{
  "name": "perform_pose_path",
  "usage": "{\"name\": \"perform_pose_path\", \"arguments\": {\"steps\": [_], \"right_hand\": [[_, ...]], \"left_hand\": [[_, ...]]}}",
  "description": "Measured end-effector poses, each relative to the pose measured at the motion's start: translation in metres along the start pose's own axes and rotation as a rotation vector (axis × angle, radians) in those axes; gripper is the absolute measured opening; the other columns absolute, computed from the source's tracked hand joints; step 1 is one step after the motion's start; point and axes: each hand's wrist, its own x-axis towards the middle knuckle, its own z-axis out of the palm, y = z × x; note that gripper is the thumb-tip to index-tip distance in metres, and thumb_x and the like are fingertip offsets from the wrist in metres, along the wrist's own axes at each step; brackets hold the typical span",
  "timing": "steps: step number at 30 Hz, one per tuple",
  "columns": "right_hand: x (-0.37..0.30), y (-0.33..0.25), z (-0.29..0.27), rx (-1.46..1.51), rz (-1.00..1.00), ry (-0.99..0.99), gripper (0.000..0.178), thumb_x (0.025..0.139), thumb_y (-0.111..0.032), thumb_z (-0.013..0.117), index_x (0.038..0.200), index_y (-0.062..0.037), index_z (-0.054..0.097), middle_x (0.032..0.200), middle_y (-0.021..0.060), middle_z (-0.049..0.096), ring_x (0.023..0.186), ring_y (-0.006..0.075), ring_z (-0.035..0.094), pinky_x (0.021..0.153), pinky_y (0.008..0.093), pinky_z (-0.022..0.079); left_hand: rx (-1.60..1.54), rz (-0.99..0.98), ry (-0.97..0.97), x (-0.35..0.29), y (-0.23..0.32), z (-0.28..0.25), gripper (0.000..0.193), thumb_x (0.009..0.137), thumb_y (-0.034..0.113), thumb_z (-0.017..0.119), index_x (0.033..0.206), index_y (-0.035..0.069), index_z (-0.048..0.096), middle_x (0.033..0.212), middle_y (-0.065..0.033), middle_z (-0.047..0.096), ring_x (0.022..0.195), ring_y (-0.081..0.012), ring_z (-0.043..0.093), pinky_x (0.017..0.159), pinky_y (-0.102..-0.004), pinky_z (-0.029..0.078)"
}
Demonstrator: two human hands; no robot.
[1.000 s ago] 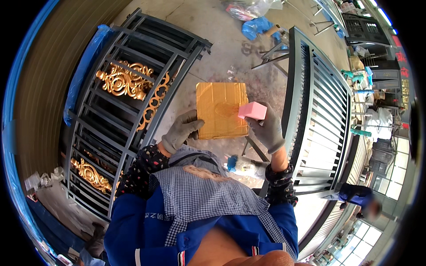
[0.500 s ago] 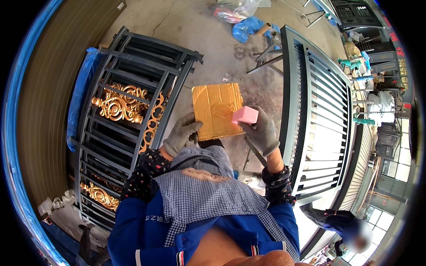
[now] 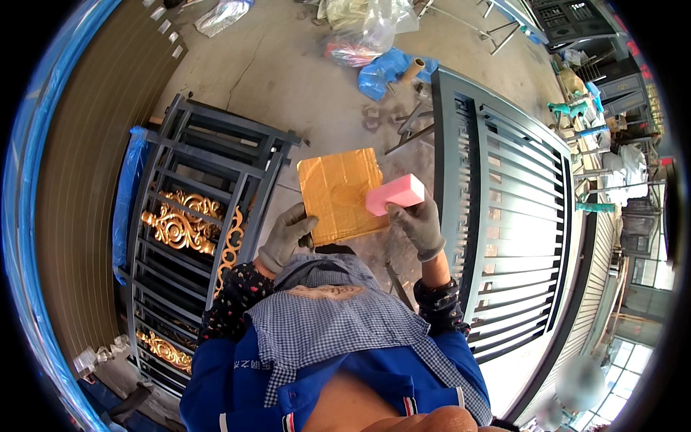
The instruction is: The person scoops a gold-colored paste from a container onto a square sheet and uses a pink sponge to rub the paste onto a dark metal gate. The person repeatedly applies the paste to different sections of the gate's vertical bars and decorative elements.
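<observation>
My left hand (image 3: 286, 236), in a grey work glove, grips the lower left edge of a gold-coated cardboard piece (image 3: 324, 176). Its thumb lies on the front face and the other fingers are behind. A pink sponge block (image 3: 403, 191) is held in my right hand (image 3: 419, 225), also gloved in grey. The sponge is tilted, its lower left end against the right part of the cardboard, over a darker smeared patch. To the left stands a stack of dark grey metal railings with gold scroll ornaments (image 3: 183, 223).
A dark grey slatted metal panel (image 3: 455, 151) stands close on my right. Ahead on the concrete floor lie a blue plastic sheet (image 3: 381, 73), a cardboard tube (image 3: 413, 68) and clear plastic bags (image 3: 371, 39). A brown ribbed wall (image 3: 79, 187) runs along the far left.
The sponge has turned, showing more of its length, and sits lower against the cardboard. The cardboard has shifted slightly left and down. The view has swung, bringing more floor in ahead.
</observation>
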Motion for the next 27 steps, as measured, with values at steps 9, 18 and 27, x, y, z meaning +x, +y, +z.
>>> {"name": "perform_pose_path", "arguments": {"steps": [9,18,27], "right_hand": [[0.048,-0.016,-0.084,0.4,0.117,0.094,0.032,0.096,-0.024,0.069,0.116,0.0002,0.061,0.095,0.004,0.068,0.083,0.0116,0.065,0.074,0.026,0.051],[0.071,-0.023,-0.127,0.64,0.134,0.082,0.029,0.098,-0.024,0.066,0.115,-0.001,0.06,0.091,0.004,0.067,0.077,0.0103,0.064,0.066,0.0247,0.049],[0.13,-0.044,-0.132,0.033,-0.176,0.324,0.033,0.09,-0.012,0.077,0.116,0.002,0.062,0.094,0.0071,0.07,0.082,0.0121,0.066,0.074,0.0263,0.053]], "left_hand": [[-0.014,0.036,0.023,0.083,0.004,0.048,0.044,0.096,0.032,0.067,0.126,0.0,0.061,0.092,-0.0019,0.071,0.058,-0.0008,0.058,0.05,-0.0145,0.046],[-0.029,0.014,-0.039,0.142,0.01,0.074,0.04,0.097,0.032,0.064,0.122,0.0,0.063,0.08,0.0034,0.063,0.05,0.0009,0.049,0.046,-0.0129,0.043],[0.084,-0.021,-0.11,0.22,0.04,0.077,0.033,0.101,0.03,0.06,0.119,0.002,0.061,0.082,0.0026,0.061,0.055,-0.0015,0.05,0.049,-0.018,0.043]]}}
